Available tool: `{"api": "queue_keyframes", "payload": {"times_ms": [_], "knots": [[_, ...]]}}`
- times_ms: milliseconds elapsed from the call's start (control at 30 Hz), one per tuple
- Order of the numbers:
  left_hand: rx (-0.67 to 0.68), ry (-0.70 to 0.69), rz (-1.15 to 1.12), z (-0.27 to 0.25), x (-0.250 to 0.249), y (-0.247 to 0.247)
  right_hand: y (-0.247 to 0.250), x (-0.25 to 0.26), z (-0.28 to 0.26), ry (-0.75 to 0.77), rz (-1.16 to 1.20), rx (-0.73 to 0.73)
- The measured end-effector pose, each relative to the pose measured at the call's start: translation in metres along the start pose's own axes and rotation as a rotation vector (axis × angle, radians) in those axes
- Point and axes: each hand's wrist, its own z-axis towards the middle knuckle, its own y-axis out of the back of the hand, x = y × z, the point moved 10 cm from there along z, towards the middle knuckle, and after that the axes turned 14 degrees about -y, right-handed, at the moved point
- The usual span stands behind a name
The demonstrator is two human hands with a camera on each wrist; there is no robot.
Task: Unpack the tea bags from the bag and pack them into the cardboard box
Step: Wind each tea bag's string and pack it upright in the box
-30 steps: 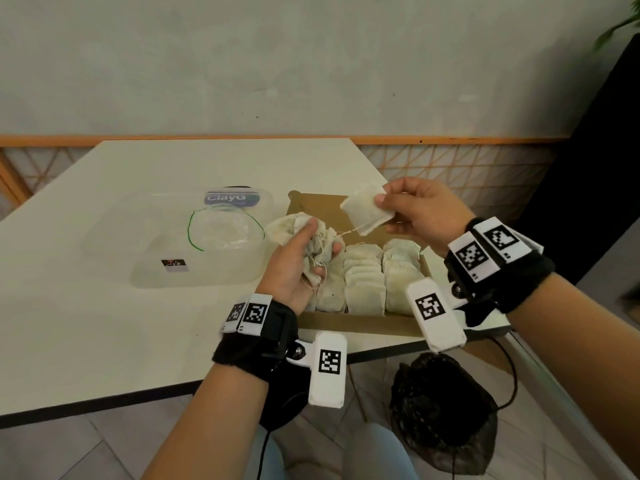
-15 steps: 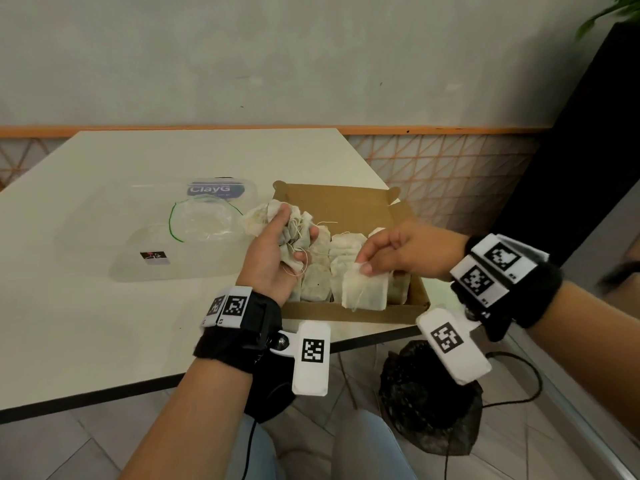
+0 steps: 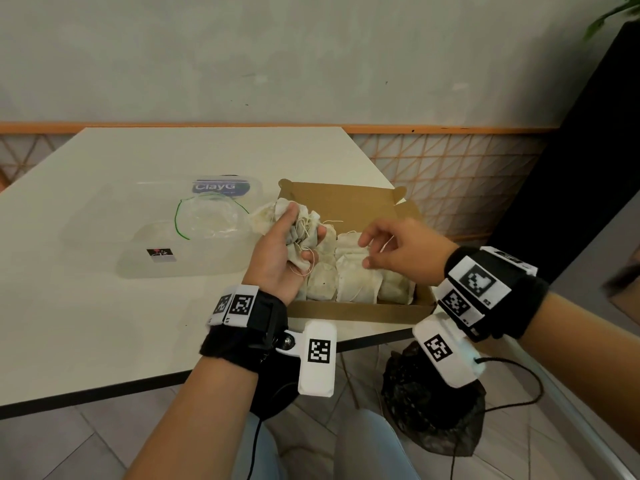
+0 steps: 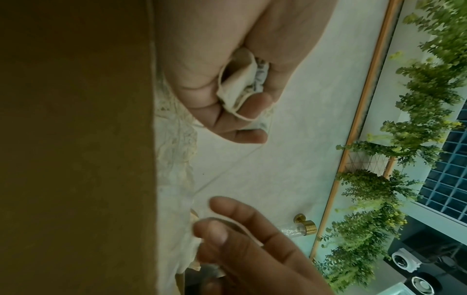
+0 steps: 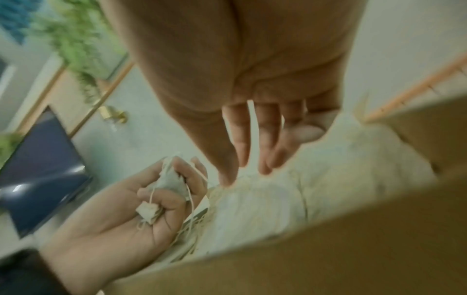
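Here, from the head view, the left hand (image 3: 282, 252) is raised over the left end of the cardboard box (image 3: 360, 310), its fingers curled tight round a crumpled bunch of tea bags (image 3: 301, 225) with loose strings dangling from it. The right hand (image 3: 403, 252) hovers over the middle of the box, fingers loosely spread and holding nothing, just above the packed tea bags (image 3: 358, 285) that stand in rows inside. The box sits on the white tabletop (image 3: 104, 306) near its front right corner, lid flap standing up at the back. Left of the box lies a clear plastic bag (image 3: 207, 220) with a green thread on it, resting on a clear plastic container (image 3: 166, 261) with a blue label.

In the left wrist view, the left hand (image 4: 235, 79) fills the top, fingers folded over the tea bags (image 4: 240, 87), whose edges poke out between palm and fingertips. The brown wall of the box (image 4: 76, 139) takes up the left side, and the right hand (image 4: 252, 249) comes in from below, fingers relaxed.

In the right wrist view, which is blurred, the right hand (image 5: 252, 99) hangs with straight, slightly parted fingers (image 5: 240, 143) pointing down at the pale tea bags in the box (image 5: 290, 199). The left hand (image 5: 126, 215) shows lower left, clenched on its bunch (image 5: 171, 183).
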Motion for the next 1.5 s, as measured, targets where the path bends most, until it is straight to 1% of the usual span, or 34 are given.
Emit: {"api": "queue_keyframes", "payload": {"times_ms": [33, 67, 167, 233, 300, 433, 533, 600, 700, 733, 767, 867, 933, 967, 1067, 1167, 1233, 1300, 1500], "knots": [[0.005, 0.004, 0.000, 0.000, 0.000, 0.000, 0.005, 0.006, -0.005, 0.044, -0.028, -0.033], [0.005, 0.009, 0.002, 0.001, 0.001, 0.001, 0.003, 0.011, -0.010, 0.074, -0.073, -0.014], [-0.003, 0.015, 0.008, 0.001, 0.002, 0.001, -0.026, 0.015, -0.020, 0.087, -0.292, 0.146], [-0.007, 0.014, 0.003, 0.000, 0.001, 0.001, -0.037, 0.014, -0.019, 0.080, -0.416, 0.169], [-0.003, 0.016, -0.011, 0.000, 0.001, 0.001, -0.040, 0.016, -0.015, 0.080, -0.454, 0.163], [0.002, 0.013, -0.023, 0.000, 0.001, 0.000, -0.053, 0.020, -0.014, 0.106, -0.467, 0.219], [0.033, 0.018, -0.033, -0.002, 0.000, -0.004, -0.048, 0.025, -0.010, 0.098, -0.469, 0.182], [0.076, 0.054, -0.049, -0.004, 0.003, -0.008, -0.028, 0.035, -0.005, 0.100, -0.381, 0.080], [0.152, 0.110, -0.060, -0.006, 0.007, -0.016, 0.015, 0.056, 0.000, 0.132, -0.056, -0.158], [0.179, 0.119, -0.042, -0.007, 0.008, -0.019, 0.021, 0.062, 0.000, 0.149, 0.022, -0.191], [0.202, 0.122, -0.005, -0.007, 0.010, -0.022, 0.021, 0.067, 0.001, 0.154, 0.066, -0.187], [0.250, 0.108, 0.126, -0.011, 0.012, -0.025, 0.005, 0.075, 0.006, 0.154, 0.095, -0.109], [0.245, 0.078, 0.153, -0.009, 0.011, -0.021, 0.008, 0.072, 0.011, 0.151, 0.174, -0.148], [0.227, 0.058, 0.146, -0.007, 0.010, -0.018, 0.013, 0.064, 0.015, 0.125, 0.290, -0.155], [0.161, 0.027, 0.116, -0.003, 0.008, -0.009, 0.017, 0.035, 0.022, 0.005, 0.734, -0.063], [0.175, 0.007, 0.115, -0.001, 0.006, -0.011, 0.012, 0.019, 0.018, -0.014, 0.969, 0.016], [0.203, -0.023, 0.167, -0.002, 0.004, -0.013, 0.005, 0.013, 0.014, -0.012, 1.049, 0.062], [0.223, -0.053, 0.225, -0.003, 0.003, -0.013, -0.003, 0.007, 0.008, 0.001, 1.083, 0.073], [0.174, -0.071, 0.314, -0.002, 0.002, -0.007, -0.020, -0.012, 0.003, 0.018, 1.280, -0.003]]}}
